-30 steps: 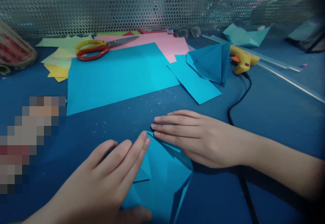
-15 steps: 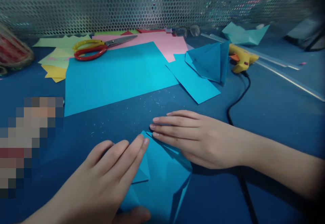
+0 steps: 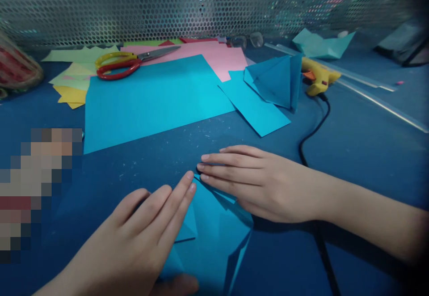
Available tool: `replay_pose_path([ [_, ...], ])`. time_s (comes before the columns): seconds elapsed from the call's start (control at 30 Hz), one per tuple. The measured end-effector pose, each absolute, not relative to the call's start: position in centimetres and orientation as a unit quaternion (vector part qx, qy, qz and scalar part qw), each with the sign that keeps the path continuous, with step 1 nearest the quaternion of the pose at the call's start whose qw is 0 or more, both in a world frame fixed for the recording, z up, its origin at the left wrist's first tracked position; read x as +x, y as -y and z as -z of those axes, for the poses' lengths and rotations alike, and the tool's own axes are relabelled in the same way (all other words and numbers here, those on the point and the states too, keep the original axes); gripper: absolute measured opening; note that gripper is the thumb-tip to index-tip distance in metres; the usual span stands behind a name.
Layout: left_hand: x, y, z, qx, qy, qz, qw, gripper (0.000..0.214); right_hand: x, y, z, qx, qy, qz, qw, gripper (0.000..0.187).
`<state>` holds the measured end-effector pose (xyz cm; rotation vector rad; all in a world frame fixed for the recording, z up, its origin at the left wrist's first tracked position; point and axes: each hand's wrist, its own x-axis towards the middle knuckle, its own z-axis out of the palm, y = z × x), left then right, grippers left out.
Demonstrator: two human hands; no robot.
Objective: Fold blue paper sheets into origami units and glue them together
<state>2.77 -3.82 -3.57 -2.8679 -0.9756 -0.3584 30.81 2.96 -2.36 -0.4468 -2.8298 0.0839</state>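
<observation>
L hand (image 3: 134, 233) is shifting slightly fwd vs. prev. frame, fingertips reaching tip of folded blue paper (image 3: 214, 238). Paper is lying btwn hands, partly under both; R hand (image 3: 268, 184) is resting, both staying unclenched.

The sheet (image 3: 150, 106) is plain blue; nearer than it, blue folded paper (image 3: 209, 242); behind, pink paper (image 3: 223, 59), grey hole-patterned mesh (image 3: 201, 10); right, a yellow glue gun (image 3: 320, 80).

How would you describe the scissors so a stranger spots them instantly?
Find the perforated screen at the back. In front lies a large blue sheet, the scissors at its far left corner. One red handle loop and one yellow loop set them apart from the pink paper and green scraps.
</observation>
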Motion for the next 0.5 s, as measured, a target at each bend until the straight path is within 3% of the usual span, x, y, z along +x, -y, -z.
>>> replay_pose_path([
  [0.5, 3.0, 3.0, 3.0, -0.942, 0.324, 0.084, 0.018, 0.065, 30.7, -2.6, 2.3, -0.158, 0.979, 0.008, 0.125, 0.042],
])
